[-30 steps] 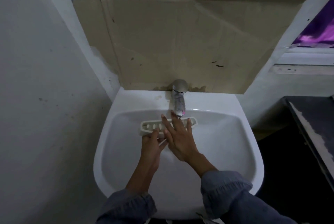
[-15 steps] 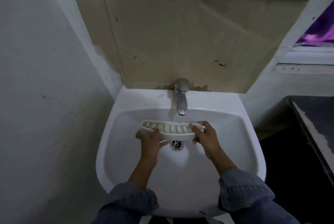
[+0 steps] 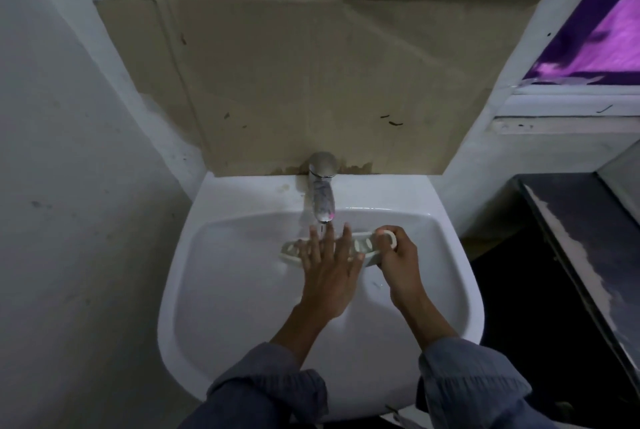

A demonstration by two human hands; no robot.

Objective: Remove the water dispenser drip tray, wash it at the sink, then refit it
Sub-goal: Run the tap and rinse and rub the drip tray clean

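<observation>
The white slotted drip tray [image 3: 290,251] is held level over the white sink [image 3: 214,290], just below the chrome tap [image 3: 322,196]. A thin stream of water falls from the spout onto it. My right hand [image 3: 394,255] grips the tray's right end with curled fingers. My left hand [image 3: 329,262] lies flat on top of the tray's middle with fingers spread, covering most of its slots. Only the tray's left end and part of its right side show.
A sheet of brown cardboard [image 3: 311,75] covers the wall behind the sink. A grey wall [image 3: 69,186] stands close on the left. A dark counter [image 3: 588,241] runs along the right, with a window [image 3: 595,37] above it.
My left hand let go of the tray's left end and now lies flat across its top. My right hand keeps hold of the right end. The tray shifted slightly right.
</observation>
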